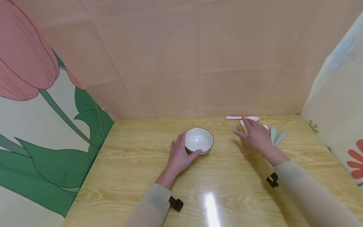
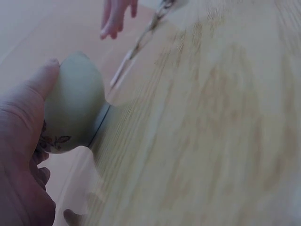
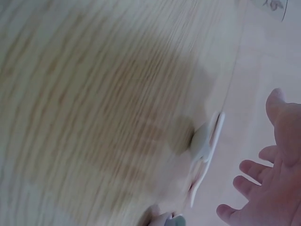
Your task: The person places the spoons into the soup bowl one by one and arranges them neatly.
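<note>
A white bowl with a dark rim stands upright on the wooden table; the left wrist view shows a floral pattern on the outside of the bowl. My left hand holds it from the left, thumb at the near rim and fingers along the far left side. To the right, my right hand hovers over several small spoons with its fingers spread, holding nothing. Below it lie a white spoon, a green spoon and a bluish-purple spoon. The hand partly hides them.
A pink spoon lies sideways at the table's back edge, against the peach cloth backdrop. A flower-printed cloth borders the table on the left, and another printed cloth on the right.
</note>
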Demonstrator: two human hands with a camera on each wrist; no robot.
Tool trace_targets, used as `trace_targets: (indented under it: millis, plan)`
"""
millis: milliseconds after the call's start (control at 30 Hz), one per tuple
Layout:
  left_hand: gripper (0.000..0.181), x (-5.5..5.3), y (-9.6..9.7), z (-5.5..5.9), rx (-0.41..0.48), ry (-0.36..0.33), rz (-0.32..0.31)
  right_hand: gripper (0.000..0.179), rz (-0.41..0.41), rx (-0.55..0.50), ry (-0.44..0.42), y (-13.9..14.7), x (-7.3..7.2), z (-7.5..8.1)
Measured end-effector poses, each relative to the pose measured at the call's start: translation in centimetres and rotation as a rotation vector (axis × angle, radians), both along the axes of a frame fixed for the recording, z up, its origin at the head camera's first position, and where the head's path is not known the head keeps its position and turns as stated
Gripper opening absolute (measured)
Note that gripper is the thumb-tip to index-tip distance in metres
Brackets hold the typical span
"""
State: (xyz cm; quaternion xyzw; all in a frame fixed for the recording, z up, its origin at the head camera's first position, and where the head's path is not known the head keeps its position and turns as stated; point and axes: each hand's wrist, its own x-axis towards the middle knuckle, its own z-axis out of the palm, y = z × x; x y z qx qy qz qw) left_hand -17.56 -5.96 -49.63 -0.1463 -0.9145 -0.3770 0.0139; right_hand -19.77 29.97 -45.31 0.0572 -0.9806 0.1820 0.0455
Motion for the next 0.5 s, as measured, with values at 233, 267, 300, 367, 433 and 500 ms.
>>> trace_targets:
  millis: [233, 267, 300, 367, 433, 500]
  plan:
    - [0.115, 0.1, 0.1, 0.0, 0.014, 0.000, -0.006, 0.089, -0.030, 0.018, -0.019, 1.2, -1.0, -0.7]
    - [0.115, 0.1, 0.1, 0.0, 0.016, 0.001, -0.007, 0.089, -0.032, 0.019, -0.023, 1.3, -1.0, -0.7]
    - [0.115, 0.1, 0.1, 0.0, 0.015, -0.001, -0.006, 0.089, -0.034, 0.017, -0.026, 1.4, -1.1, -0.7]
    - [0.115, 0.2, 0.1, 0.0, 0.017, -0.005, -0.003, 0.088, -0.036, 0.004, -0.037, 1.5, -1.2, -0.6]
    - [0.115, 0.1, 0.0, 0.0, 0.022, -0.007, -0.001, 0.089, -0.040, -0.011, -0.052, 1.6, -1.3, -0.6]
    - [0.115, 0.1, 0.0, 0.0, 0.026, -0.010, 0.000, 0.089, -0.047, -0.025, -0.066, 1.7, -1.3, -0.6]
